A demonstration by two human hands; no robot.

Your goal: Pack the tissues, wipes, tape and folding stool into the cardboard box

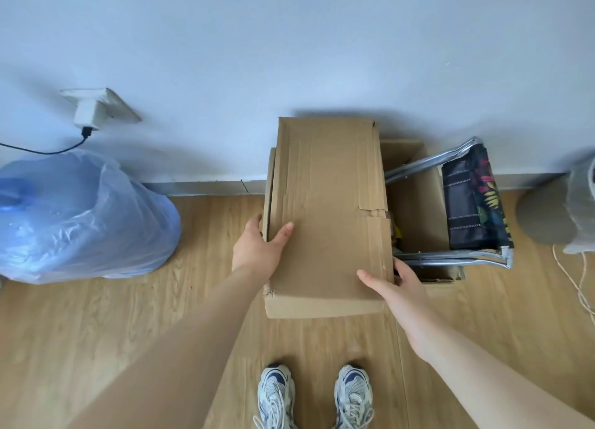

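Observation:
A brown cardboard box (415,197) stands on the wooden floor against the wall. Its left flap (325,209) lies folded over the left half of the opening. My left hand (260,248) grips the flap's left edge, thumb on top. My right hand (396,287) holds the flap's near right corner, thumb on top and fingers underneath. The folding stool (473,200), with a metal frame and dark patterned fabric, sticks out of the box's open right half. Something yellow shows inside the box beside the flap. Tissues, wipes and tape are hidden.
A large blue plastic bag (80,216) sits on the floor at left, below a wall socket with a plugged black cable (90,113). A grey round object (547,216) and a white cord lie at the right. My two sneakers (315,396) stand near the bottom.

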